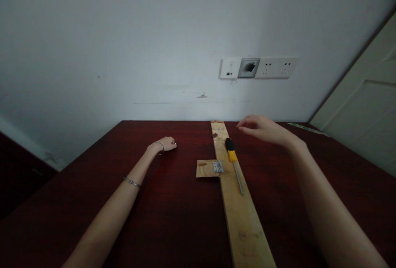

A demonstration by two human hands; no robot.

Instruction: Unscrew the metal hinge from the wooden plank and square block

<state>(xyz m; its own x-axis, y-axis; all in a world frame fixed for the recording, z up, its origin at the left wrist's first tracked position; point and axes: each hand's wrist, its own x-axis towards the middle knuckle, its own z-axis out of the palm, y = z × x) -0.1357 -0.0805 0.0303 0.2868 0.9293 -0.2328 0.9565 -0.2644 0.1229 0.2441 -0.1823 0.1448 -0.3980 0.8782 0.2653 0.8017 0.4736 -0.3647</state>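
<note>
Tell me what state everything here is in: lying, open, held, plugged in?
Long board: lying flat.
Small block: lying beside the long board.
Hinge: spread open across both.
Screwdriver: lying on the long board, unheld.
Left hand: curled; whether it holds anything is unclear.
Right hand: raised, loosely bent, nothing visibly held.
Bracelets: worn.
White sockets: nothing plugged in.
Door: can't tell whether shut.

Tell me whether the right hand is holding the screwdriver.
No, the screwdriver lies on the long board, apart from the right hand.
</note>
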